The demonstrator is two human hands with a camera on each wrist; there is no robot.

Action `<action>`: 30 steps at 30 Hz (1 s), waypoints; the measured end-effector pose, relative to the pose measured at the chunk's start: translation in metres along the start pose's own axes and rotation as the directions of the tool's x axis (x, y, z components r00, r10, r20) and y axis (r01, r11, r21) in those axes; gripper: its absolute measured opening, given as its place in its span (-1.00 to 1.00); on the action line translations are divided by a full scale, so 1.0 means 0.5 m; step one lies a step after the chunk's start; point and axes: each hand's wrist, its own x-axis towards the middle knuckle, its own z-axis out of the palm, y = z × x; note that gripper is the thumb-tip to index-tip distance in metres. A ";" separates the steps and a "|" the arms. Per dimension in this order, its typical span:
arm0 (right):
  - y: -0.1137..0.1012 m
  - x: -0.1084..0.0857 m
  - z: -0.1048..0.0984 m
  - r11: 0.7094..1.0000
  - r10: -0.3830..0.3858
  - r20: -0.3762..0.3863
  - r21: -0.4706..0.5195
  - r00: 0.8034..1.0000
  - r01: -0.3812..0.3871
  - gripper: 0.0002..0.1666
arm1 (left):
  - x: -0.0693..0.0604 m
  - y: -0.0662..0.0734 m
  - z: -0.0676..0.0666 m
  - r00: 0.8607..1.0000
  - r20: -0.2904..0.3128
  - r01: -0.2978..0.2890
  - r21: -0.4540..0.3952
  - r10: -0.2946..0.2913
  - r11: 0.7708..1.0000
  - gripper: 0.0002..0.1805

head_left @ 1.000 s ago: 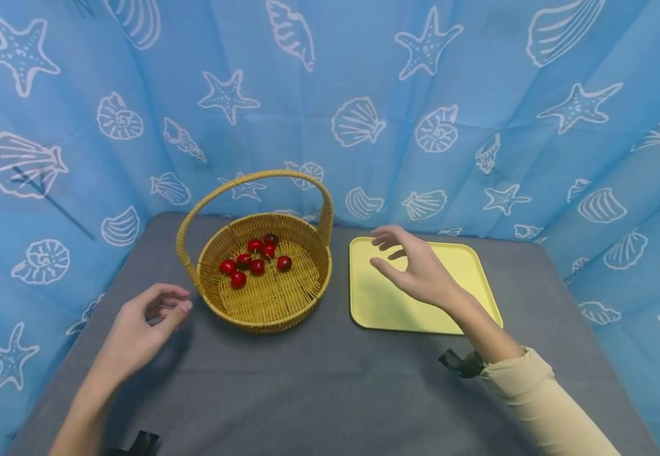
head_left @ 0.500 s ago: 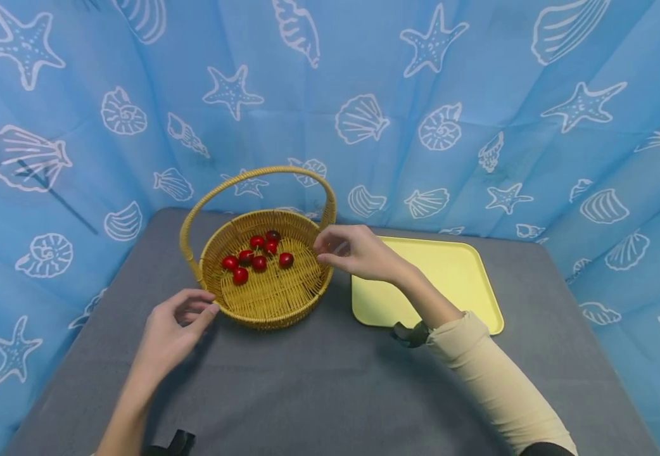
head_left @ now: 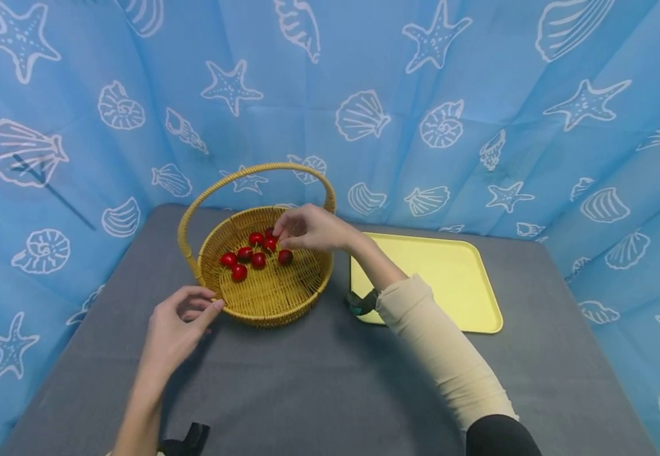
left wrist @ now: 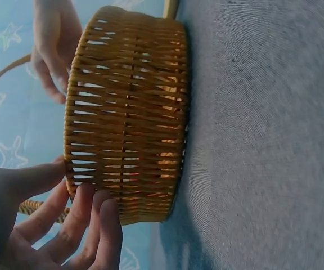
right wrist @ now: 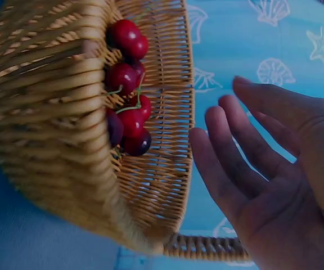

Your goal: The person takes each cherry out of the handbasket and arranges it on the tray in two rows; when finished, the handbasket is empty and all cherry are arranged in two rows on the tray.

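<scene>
A yellow wicker basket (head_left: 273, 310) with a tall arched handle stands on the grey table. Several dark red cherries (head_left: 258, 260), some with green stems, lie in its left and back part. My left hand (head_left: 178, 326) is at the basket's near left rim; in the left wrist view its thumb and fingers (left wrist: 108, 230) pinch that rim. Over the basket hovers my right hand (head_left: 315, 229), fingers loosely bent above the cherries and partly covering the rearmost one. The right wrist view shows this hand (right wrist: 280, 163) apart from the cherries (right wrist: 129, 121), holding nothing.
To the right of the basket lies a yellow rectangular tray (head_left: 438, 272), partly hidden by the right forearm. A blue curtain (head_left: 387, 57) printed with shells and starfish hangs behind and beside the table (head_left: 307, 392).
My right hand has moved left from above the tray to above the cherries. The left hand has come right to the basket's rim. The basket and cherries stay in place.
</scene>
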 end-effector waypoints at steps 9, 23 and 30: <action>0.024 0.071 0.012 0.960 0.122 0.059 0.245 0.991 -0.133 -0.69 | -0.006 -0.004 0.012 0.999 -0.042 0.023 -0.039 -0.025 0.999 -0.62; 0.073 0.105 0.049 0.874 0.285 0.021 0.406 0.958 -0.268 -0.72 | -0.008 -0.004 0.014 0.998 -0.056 0.036 -0.049 -0.039 0.998 -0.63; 0.085 0.102 0.054 0.890 0.332 0.115 0.290 0.936 -0.351 -0.70 | -0.007 -0.003 0.013 0.998 -0.061 0.025 -0.050 -0.028 0.998 -0.63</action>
